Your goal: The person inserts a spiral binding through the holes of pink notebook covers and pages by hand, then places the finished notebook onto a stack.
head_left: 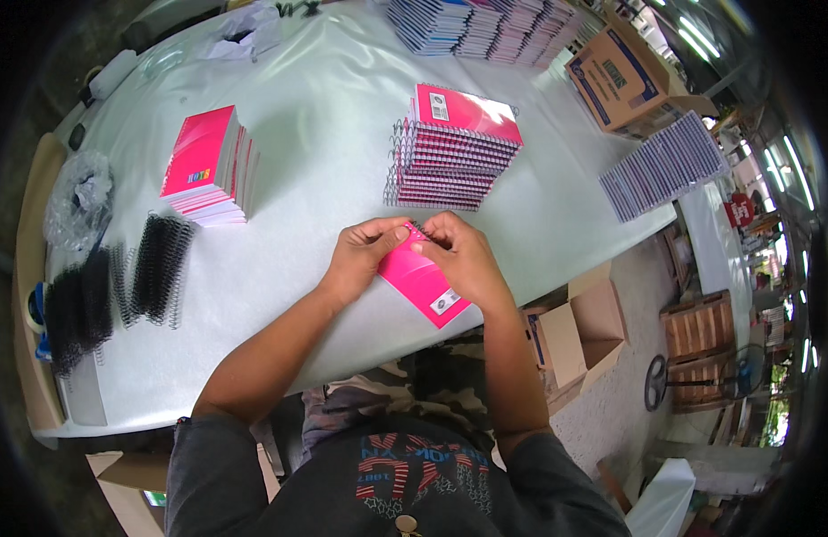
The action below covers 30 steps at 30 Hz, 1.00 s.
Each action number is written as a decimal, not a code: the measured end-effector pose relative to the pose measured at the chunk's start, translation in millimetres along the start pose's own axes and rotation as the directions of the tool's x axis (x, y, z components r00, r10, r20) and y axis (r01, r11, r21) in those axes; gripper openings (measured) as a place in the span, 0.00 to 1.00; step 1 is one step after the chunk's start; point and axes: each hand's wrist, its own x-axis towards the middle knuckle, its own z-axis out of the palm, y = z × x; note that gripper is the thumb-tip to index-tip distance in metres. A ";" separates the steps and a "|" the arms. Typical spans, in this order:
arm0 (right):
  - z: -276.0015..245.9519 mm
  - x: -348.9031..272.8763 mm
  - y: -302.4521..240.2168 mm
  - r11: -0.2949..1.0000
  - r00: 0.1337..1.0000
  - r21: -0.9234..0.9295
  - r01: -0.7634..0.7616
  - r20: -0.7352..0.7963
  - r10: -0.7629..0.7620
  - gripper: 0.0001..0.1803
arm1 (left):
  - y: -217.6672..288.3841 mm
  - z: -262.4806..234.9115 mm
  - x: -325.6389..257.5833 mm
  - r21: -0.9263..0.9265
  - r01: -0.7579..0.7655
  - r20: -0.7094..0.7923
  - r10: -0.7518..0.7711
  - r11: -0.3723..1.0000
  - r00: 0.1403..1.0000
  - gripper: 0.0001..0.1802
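A pink notebook [417,279] rests at the table's near edge, tilted, with a row of punched holes along its top edge. My left hand [364,254] grips its upper left corner between thumb and fingers. My right hand [467,259] pinches the same edge from the right, thumb on the cover. Between my fingertips a bit of dark spiral coil [418,226] shows at the holes; most of it is hidden. Beyond my hands stands a stack of spiral-bound pink notebooks [458,148]. Farther left is a pile of pink notebooks without coils [202,161].
Black spiral coils [156,264] lie in bunches at the left, near a clear plastic bag [78,201]. Bound notebooks [664,166] and a cardboard box [611,76] stand at the right, more stacks [485,31] at the back. An opened carton [579,336] sits below the table's right edge.
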 end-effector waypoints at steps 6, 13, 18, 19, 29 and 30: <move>1.3 -4.3 -5.3 0.989 0.998 -0.146 -0.017 -0.055 0.009 0.09 | 1.4 -1.8 2.3 0.015 0.020 0.041 -0.020 1.000 0.999 0.14; 0.5 -5.5 -13.9 0.960 0.986 -0.238 0.147 -0.040 -0.161 0.08 | 8.1 -11.5 3.8 -0.096 0.061 0.170 -0.044 0.993 0.984 0.10; -0.2 -9.8 -22.7 0.976 0.988 -0.156 0.154 -0.006 -0.157 0.08 | 13.4 -19.4 5.2 -0.028 0.046 0.242 -0.038 0.999 0.970 0.08; 0.0 -11.2 -23.3 0.977 0.988 -0.152 0.152 -0.008 -0.155 0.08 | 13.5 -21.4 5.8 -0.015 0.006 0.283 -0.001 1.000 0.959 0.07; -11.1 -23.2 -38.8 0.969 0.972 -0.149 0.197 -0.095 -0.213 0.07 | 27.3 -18.5 1.5 0.095 -0.065 0.359 0.027 0.993 0.933 0.24; -14.8 -23.4 -42.5 0.988 0.976 0.059 0.142 -0.176 -0.130 0.06 | 29.0 -15.6 1.1 0.105 -0.075 0.372 0.031 0.992 0.928 0.24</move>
